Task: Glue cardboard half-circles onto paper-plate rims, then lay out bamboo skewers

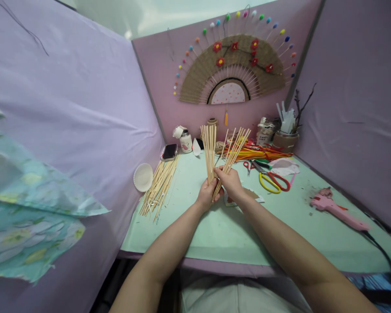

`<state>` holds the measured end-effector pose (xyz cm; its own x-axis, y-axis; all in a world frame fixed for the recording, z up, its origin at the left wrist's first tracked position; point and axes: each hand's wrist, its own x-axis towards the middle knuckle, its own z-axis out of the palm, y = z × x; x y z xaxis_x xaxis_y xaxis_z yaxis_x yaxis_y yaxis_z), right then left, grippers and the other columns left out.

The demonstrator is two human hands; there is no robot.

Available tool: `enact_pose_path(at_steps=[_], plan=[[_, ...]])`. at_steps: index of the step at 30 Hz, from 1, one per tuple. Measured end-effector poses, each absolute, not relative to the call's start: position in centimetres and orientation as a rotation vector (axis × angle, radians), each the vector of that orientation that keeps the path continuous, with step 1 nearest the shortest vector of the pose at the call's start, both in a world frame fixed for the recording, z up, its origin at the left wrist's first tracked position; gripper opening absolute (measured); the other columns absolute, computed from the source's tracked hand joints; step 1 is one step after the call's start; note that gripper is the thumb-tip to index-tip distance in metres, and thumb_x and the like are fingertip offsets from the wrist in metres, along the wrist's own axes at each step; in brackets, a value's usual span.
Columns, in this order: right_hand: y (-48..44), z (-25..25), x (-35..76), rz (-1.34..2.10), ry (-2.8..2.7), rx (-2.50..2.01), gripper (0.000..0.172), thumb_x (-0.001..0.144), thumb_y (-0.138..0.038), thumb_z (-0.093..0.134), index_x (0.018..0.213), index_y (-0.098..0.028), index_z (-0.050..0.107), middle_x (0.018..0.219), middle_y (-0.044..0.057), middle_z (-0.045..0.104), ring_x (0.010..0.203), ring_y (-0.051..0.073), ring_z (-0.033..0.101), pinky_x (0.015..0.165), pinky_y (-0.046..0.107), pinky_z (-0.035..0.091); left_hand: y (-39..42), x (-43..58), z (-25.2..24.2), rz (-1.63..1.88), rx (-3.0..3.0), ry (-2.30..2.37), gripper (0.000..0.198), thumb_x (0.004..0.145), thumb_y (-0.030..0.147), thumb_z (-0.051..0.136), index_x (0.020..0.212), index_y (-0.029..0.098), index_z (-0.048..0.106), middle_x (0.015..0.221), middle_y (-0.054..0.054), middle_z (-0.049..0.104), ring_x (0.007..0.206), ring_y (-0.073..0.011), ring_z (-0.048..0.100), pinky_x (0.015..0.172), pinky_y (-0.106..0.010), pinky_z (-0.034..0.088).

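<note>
Several thin wooden sticks [209, 150] stand nearly upright in my left hand [207, 195], whose fingers are wrapped round their lower ends. A second bundle of wooden sticks [236, 150], leaning to the right, is gripped by my right hand [230, 181]. Both hands meet above the middle of the table, so the two bundles form a V and their lower ends are partly hidden by fingers. Beneath my right wrist lies a flat brown and white piece [247, 196], partly covered by the arm. To the left, a pile of loose wooden sticks [159, 187] rests on the table.
A white paper cup [143, 177] and a phone [170, 151] flank the loose pile. At right lie yellow-and-red-handled scissors [275, 181], small red scissors [248, 167] and a pink glue gun [340, 211] with its cord. Orange strips [260, 152] and jars line the back, below a decorated fan [237, 65].
</note>
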<state>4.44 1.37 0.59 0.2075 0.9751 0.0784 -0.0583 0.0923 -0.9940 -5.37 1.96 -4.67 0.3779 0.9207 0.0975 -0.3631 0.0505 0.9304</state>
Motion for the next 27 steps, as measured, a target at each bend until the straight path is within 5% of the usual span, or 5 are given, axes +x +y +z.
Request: enact_pose_path(at_steps=[18,24,27], plan=[[1.97,-0.14,4.46,0.886,-1.094,-1.275,0.008,0.068,-0.029,0.053,0.071,-0.022,0.05,0.05,-0.005,0.051,0.039,0.014,0.048,0.037,0.026,0.035,2.02,-5.32,-4.54,1.101,1.105,0.652,0.053,0.074,0.069,0.058,0.081,0.018,0.048,0.05,0.002,0.058,0.026,-0.0059,0.037,0.028,-0.02,0.016],[1.92,0.46,4.57,0.86,-1.099,-1.182,0.02,0.068,-0.037,0.063,0.074,-0.018,0.064,0.068,0.002,0.065,0.065,0.017,0.06,0.063,0.028,0.048,1.86,-5.17,-4.66,1.088,1.108,0.661,0.053,0.072,0.069,0.06,0.081,0.019,0.045,0.05,0.003,0.058,0.027,-0.0055,0.036,0.028,-0.019,0.017],[1.72,0.62,4.62,0.899,-1.105,-1.183,0.024,0.068,-0.04,0.064,0.075,-0.018,0.065,0.067,0.002,0.065,0.064,0.017,0.059,0.061,0.028,0.047,1.79,-5.23,-4.64,1.079,1.118,0.667,0.053,0.072,0.07,0.06,0.082,0.019,0.045,0.051,0.002,0.059,0.027,-0.0056,0.037,0.028,-0.019,0.016]])
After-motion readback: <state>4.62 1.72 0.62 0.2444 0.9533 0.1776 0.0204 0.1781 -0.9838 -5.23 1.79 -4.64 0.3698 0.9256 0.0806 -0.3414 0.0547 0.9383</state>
